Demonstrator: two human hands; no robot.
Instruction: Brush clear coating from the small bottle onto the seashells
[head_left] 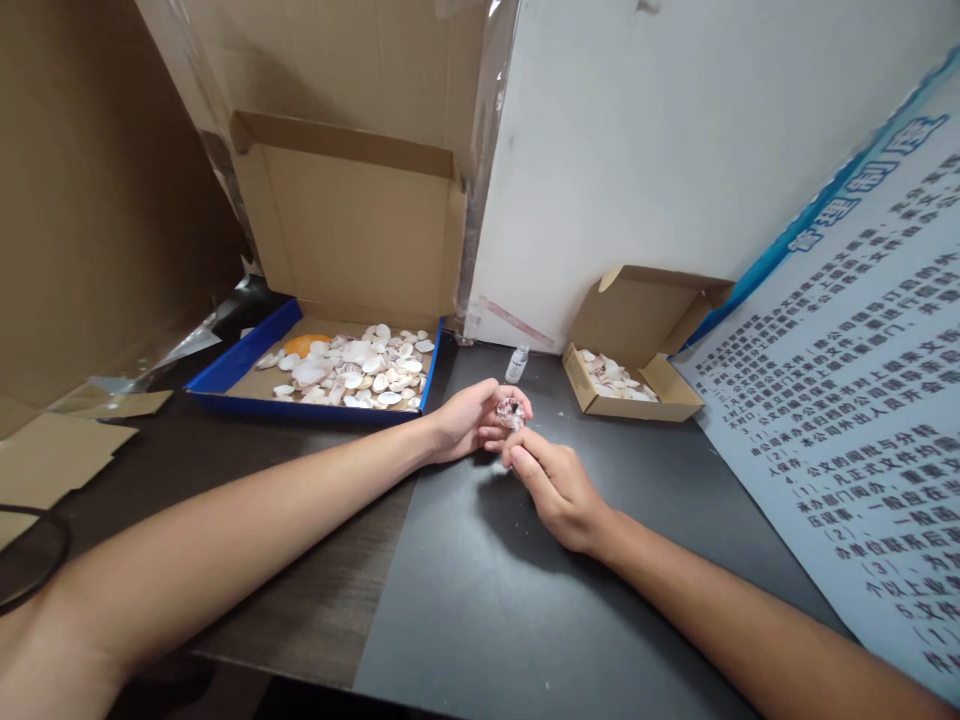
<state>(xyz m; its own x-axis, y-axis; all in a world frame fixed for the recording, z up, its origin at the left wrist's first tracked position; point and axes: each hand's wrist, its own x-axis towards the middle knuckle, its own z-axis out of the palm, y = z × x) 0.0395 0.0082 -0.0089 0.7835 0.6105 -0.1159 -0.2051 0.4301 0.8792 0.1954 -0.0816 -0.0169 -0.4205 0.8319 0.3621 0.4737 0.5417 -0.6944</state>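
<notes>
Left forearm, shell inside grip

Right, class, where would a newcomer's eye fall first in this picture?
Probably on the pale seashells spread in the open, blue-walled cardboard box at the left. Next, perhaps, the mottled seashell in the left hand near the centre, with the right hand close by. The large panel of Chinese text along the right edge is striking too.

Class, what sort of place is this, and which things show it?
Probably a workstation in a company workroom: a pale blue poster printed with Chinese rules, a flat dark-grey mat and an open blue-sided cardboard box of whitish seashells.
</notes>
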